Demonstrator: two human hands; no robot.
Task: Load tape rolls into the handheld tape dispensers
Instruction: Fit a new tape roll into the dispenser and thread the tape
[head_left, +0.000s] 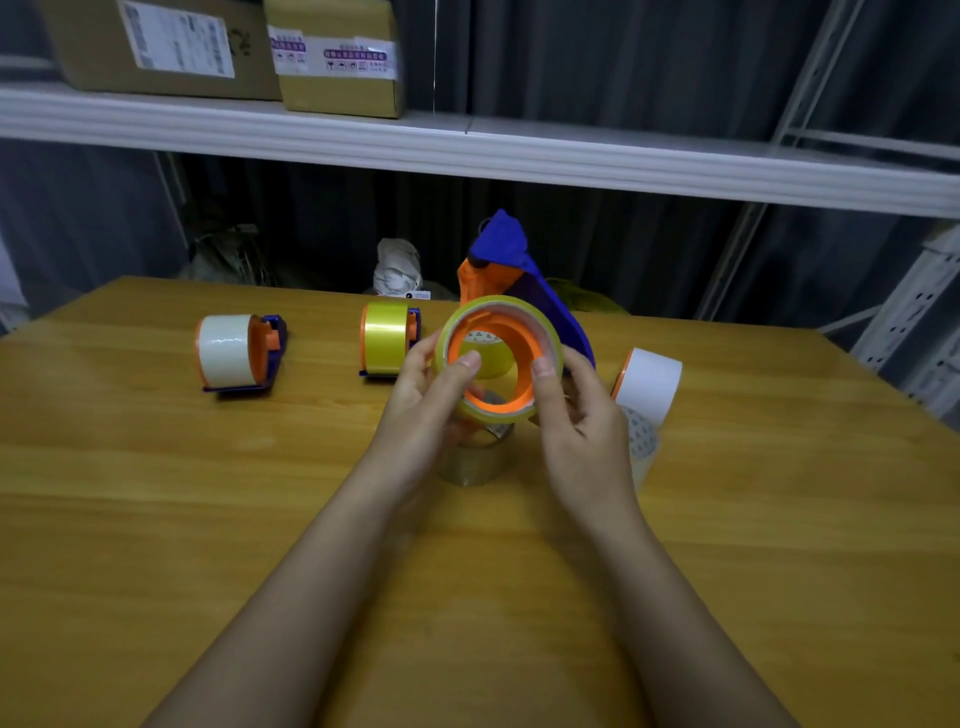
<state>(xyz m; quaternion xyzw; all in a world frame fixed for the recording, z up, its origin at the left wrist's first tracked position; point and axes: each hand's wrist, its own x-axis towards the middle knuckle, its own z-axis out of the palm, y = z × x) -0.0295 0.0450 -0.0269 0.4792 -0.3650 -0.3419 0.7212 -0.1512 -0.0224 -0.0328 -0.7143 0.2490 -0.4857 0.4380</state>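
You've got both hands on the yellow tape roll (497, 312), left hand (431, 395) and right hand (576, 410) pinching its rim so it seats square on the orange hub of the blue dispenser (511, 270), held up over the bench (208, 493). Two loaded dispensers sit further left.

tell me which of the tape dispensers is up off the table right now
The blue and orange dispenser with the yellowish roll, held up between the left hand and right hand. The other dispensers sit on the table.
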